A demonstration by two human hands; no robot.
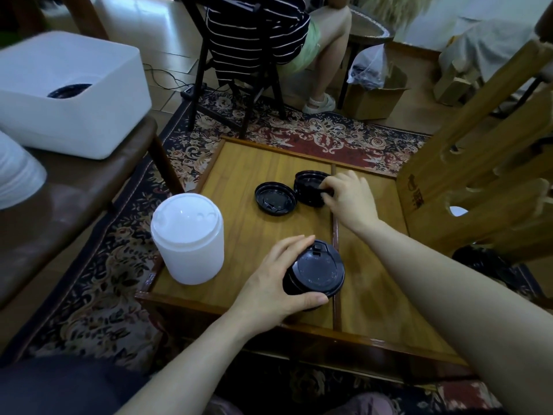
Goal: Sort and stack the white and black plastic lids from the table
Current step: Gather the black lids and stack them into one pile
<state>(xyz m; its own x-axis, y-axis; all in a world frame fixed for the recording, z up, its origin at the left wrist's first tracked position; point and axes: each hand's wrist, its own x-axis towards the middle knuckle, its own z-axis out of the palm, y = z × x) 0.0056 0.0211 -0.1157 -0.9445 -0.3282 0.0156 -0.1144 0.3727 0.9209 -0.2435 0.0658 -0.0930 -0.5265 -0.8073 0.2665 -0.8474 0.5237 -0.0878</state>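
Two black stacks and one loose black lid [275,199] share your low wooden table [239,175] with a tall white stack [188,241] at its left edge. Your left hand [278,280] curls round the near black stack [314,272], thumb on the near side and fingers on the far side, close to the table's front rim. Your right hand [348,196] pinches the rim of the far stack [308,188], which is just beside the loose lid, upside down on the wood. Embossed marks ring the top of the near stack, too small to read. Dark characters are printed on the wooden chair [478,187] at your right, not legible from here. On the brown seat to your left, a white bin [68,94] holds something dark and round at its bottom.
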